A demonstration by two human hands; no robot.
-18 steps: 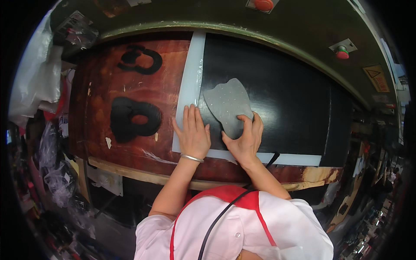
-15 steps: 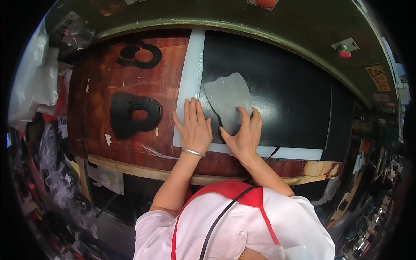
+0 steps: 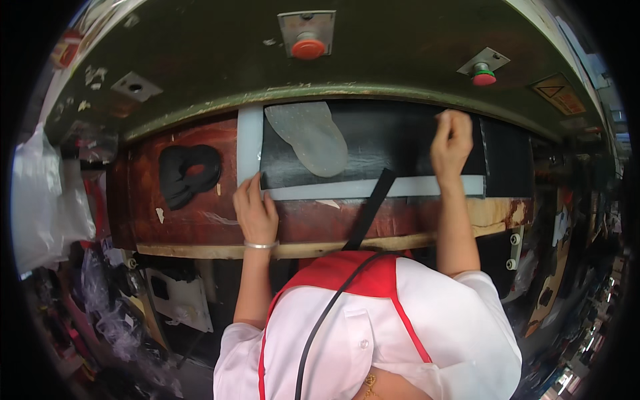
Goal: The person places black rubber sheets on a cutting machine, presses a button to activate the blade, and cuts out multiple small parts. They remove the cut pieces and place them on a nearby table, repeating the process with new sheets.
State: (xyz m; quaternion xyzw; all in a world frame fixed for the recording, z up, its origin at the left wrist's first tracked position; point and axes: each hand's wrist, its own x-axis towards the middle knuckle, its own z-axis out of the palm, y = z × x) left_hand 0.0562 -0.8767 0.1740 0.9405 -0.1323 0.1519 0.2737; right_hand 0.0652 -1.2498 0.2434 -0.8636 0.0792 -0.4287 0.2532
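Note:
A black sheet lies on a white backing sheet on the red-brown bench. On the black sheet rests a flat grey template with a rounded near end; its far end reaches the green machine's edge. My left hand is at the near left corner of the black sheet, fingertips on the white border, thumb apart. My right hand is raised over the sheet's right part with curled fingers; whatever they may hold is hidden. A black strip hangs across the near edge between my arms.
A dark cut piece with a hole lies on the bench at left. A green machine beam with a red button and a green-ringed red button spans the far side. Clear plastic bags hang at left.
My right hand has left the grey template and moved right, its fingers now curled. My left hand has moved to the sheet's near corner. The template lies farther back; the black strip shows more.

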